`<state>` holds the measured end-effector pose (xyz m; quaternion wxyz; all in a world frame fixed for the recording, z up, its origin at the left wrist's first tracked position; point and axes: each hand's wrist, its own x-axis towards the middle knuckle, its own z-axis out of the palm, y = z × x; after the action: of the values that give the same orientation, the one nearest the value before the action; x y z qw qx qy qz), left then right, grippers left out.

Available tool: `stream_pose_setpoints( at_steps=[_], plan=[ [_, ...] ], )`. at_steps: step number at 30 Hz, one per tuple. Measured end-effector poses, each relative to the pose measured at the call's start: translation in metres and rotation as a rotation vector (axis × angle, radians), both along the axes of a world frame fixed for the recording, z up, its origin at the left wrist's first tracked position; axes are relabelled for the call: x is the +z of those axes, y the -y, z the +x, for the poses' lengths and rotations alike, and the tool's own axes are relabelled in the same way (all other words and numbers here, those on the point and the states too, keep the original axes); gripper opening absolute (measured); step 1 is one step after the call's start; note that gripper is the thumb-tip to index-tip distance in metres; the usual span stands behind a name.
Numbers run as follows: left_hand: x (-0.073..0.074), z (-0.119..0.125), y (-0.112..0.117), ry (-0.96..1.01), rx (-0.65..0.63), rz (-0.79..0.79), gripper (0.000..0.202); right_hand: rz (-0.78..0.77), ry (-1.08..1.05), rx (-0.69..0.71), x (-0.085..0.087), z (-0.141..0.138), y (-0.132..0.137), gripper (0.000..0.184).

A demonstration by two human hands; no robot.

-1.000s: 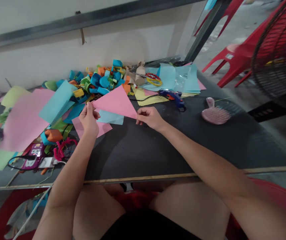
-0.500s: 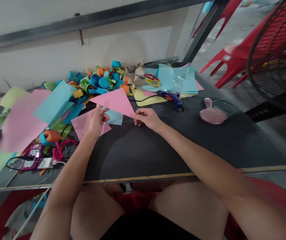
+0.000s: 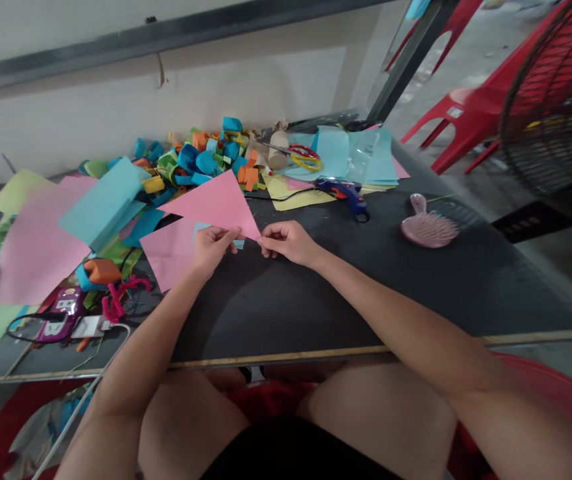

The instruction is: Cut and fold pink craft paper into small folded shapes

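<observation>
- The triangle-shaped pink paper [image 3: 216,200] is near the centre of the frame, held up off the dark surface [image 3: 286,313], one point towards the left and another towards the top.
- The left hand [image 3: 212,248], just left of centre, has its thumb and fingers pinched on the lower edge of this paper, close to its bottom right corner.
- The right hand [image 3: 289,241], at the centre, has its thumb and fingers clamped on that corner; the two hands are near each other, apart.
- Left of centre, a flat pink sheet [image 3: 166,253] lies partly behind the left hand, with a light blue piece [image 3: 240,245] showing just beside that hand.
- At upper centre sits a pile of blue, orange and green pieces [image 3: 206,162]; to its right are a cardboard roll [image 3: 279,152] and scissors [image 3: 307,159] with red and yellow handles.
- Right of centre lies a blue glue gun [image 3: 343,192], and farther right a pink hairbrush [image 3: 429,231], bristles up.
- At lower left is a purple device [image 3: 66,317] beside pink fuzzy wire [image 3: 117,301].
</observation>
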<state>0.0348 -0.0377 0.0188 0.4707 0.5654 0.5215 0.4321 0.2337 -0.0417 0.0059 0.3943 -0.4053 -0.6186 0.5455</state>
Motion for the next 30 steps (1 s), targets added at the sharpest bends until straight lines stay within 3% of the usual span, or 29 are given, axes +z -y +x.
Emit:
stream_pose_setpoints(
  at_steps=[14, 22, 30],
  plan=[
    [-0.0025, 0.0004, 0.0008, -0.010, 0.047, 0.110, 0.039, 0.017, -0.022, 0.022, -0.0004, 0.0014, 0.0011, 0.023],
    [-0.0056, 0.0037, 0.0029, -0.050, -0.113, 0.097, 0.033, 0.039, -0.015, 0.018, -0.0002, -0.0003, 0.0031, 0.024],
    [-0.0089, 0.0093, 0.0035, -0.002, -0.017, 0.094, 0.032, -0.044, -0.125, 0.041, -0.0022, 0.0007, 0.0013, 0.032]
  ],
)
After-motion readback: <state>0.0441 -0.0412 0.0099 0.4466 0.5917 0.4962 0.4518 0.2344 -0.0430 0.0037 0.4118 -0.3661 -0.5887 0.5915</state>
